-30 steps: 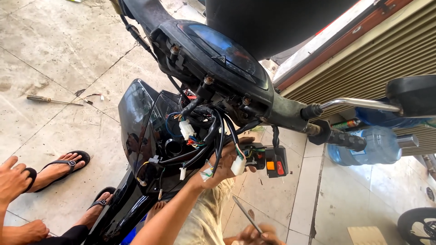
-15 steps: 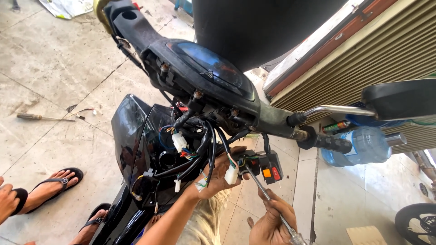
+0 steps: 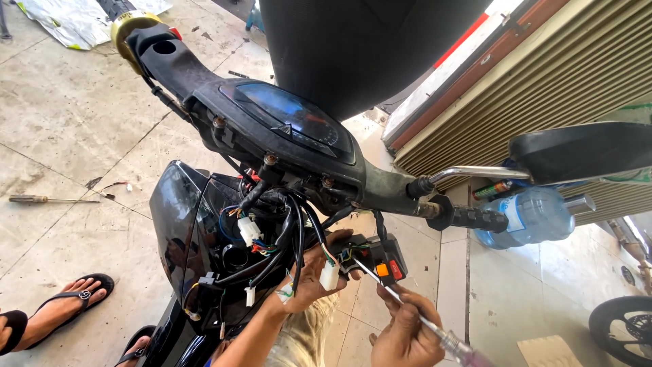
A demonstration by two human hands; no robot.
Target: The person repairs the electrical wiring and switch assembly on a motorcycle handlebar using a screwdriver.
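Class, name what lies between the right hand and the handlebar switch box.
In the head view, a screwdriver shaft spans from right hand to switch box.

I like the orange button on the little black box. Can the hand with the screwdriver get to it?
Probably yes. The right hand holds the screwdriver just below the switch box, and nothing covers the orange button.

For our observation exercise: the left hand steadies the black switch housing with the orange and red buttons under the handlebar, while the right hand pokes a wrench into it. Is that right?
Not quite. The head view shows the right hand holding a screwdriver, not a wrench, its tip at the black switch housing. The left hand does steady it under the handlebar.
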